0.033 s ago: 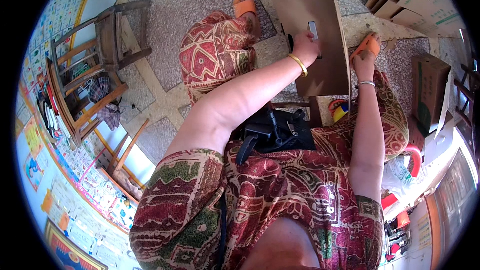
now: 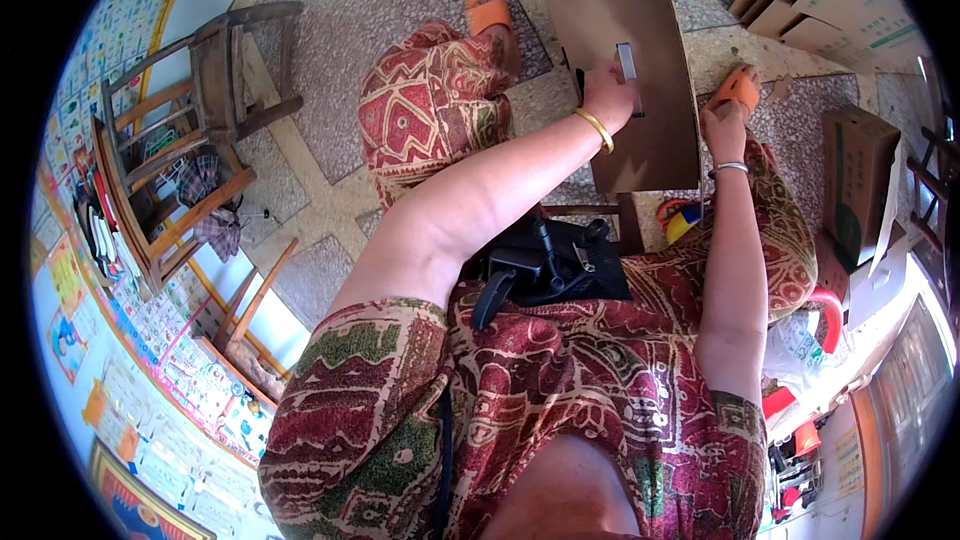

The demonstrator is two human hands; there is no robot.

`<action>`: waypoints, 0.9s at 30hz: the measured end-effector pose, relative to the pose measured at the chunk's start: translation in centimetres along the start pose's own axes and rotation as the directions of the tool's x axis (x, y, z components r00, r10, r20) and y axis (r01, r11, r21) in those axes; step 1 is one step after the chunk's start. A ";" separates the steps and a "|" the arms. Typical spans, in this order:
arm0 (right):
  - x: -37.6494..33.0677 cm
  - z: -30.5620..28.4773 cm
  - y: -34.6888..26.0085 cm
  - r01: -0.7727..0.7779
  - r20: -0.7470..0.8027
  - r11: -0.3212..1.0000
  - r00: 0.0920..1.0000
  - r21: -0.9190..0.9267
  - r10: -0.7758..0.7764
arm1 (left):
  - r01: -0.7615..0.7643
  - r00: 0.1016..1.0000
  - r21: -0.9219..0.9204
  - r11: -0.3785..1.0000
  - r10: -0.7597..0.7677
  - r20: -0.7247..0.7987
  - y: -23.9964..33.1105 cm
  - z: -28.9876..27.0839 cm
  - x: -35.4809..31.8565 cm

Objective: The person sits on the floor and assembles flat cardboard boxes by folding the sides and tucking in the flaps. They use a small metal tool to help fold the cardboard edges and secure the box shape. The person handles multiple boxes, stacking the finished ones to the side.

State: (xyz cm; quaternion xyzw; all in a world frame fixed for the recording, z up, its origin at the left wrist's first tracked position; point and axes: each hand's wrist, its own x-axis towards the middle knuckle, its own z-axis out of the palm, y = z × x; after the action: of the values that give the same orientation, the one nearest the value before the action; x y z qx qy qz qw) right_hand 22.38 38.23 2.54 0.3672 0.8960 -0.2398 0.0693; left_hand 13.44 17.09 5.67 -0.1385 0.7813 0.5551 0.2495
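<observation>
A brown cardboard piece (image 2: 650,155) stands between my legs, with a narrow, pale, metallic-looking strip (image 2: 627,61) in its middle. My left hand (image 2: 608,98), with a gold bangle at the wrist, is closed against the cardboard beside this strip. Its fingers are curled, and what they hold is hidden. A small black part (image 2: 580,83) shows just left of the hand. Beyond the cardboard's right edge, close to my orange slipper, is my right hand (image 2: 725,130), wearing a silver bracelet. Its fingers are bent and look closed; whether they touch the edge I cannot tell.
A black pouch (image 2: 575,265) rests on my lap. A yellow and blue object (image 2: 682,223) lies below the cardboard. Wooden chairs (image 2: 215,80) stand at the left. Flattened cartons (image 2: 840,10) lean at the upper right, with a carton (image 2: 858,175) below them.
My right hand has shifted very slightly beside the cardboard edge. The left fingers have moved a little along the pale strip; otherwise the scene looks the same.
</observation>
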 end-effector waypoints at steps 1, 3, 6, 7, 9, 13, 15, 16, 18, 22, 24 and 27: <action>-1.3 -1.1 -2.3 0.062 -0.098 0.998 0.993 -0.027 -0.065 | 0.002 1.000 -0.033 0.999 -0.001 0.027 -0.3 0.1 0.2; -2.2 -3.4 -5.4 0.265 -0.224 0.963 0.937 -0.041 -0.268 | 0.008 0.997 -0.098 0.995 0.000 0.082 -1.5 0.2 1.0; -3.6 -4.8 -8.8 0.300 -0.050 0.875 0.951 0.381 -0.304 | 0.278 0.939 -0.332 0.901 -0.183 0.292 -2.7 0.4 2.1; -3.5 -3.7 -8.7 0.207 -0.006 0.849 0.972 0.486 -0.234 | 0.316 0.917 -0.340 0.886 -0.195 0.347 -2.1 0.1 2.0; -3.3 -3.2 -7.9 0.125 0.138 0.820 0.961 0.559 -0.240 | 0.393 0.865 -0.348 0.851 -0.214 0.454 -0.8 -0.6 1.8; -3.1 -2.2 -7.3 0.164 0.190 0.838 0.935 0.520 -0.301 | 0.491 0.825 -0.530 0.692 -0.175 0.537 1.7 -1.5 0.0; -3.2 -2.4 -7.2 0.255 0.162 0.880 0.926 0.401 -0.342 | 0.486 0.766 -0.487 0.726 -0.086 0.637 -0.3 -0.8 0.8; -3.4 -3.0 -7.6 0.184 0.239 0.894 0.924 0.408 -0.299 | 0.510 0.733 -0.494 0.704 -0.055 0.678 -1.3 -0.3 1.3; -3.6 -4.4 -9.1 0.032 0.382 0.911 0.902 0.411 -0.204 | 0.565 0.679 -0.491 0.663 -0.035 0.734 0.8 -1.6 0.4; -4.4 -4.7 -11.1 -0.044 0.402 0.931 0.909 0.363 -0.114 | 0.707 0.529 -0.522 0.478 0.133 0.838 1.3 -2.2 0.6; -4.7 -4.0 -11.0 -0.050 0.379 0.932 0.920 0.360 -0.097 | 0.644 0.585 -0.507 0.573 0.057 0.809 2.6 -2.6 0.4; -3.7 -2.3 -9.0 -0.099 0.382 0.862 0.917 0.498 -0.116 | 0.500 0.614 -0.445 0.743 0.059 0.787 2.6 -3.3 0.7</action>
State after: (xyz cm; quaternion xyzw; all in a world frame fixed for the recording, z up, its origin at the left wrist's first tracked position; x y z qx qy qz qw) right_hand 18.92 31.49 9.12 0.3116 0.7695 -0.5368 0.1504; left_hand 10.80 14.89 8.20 -0.0694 0.3440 0.7485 0.5627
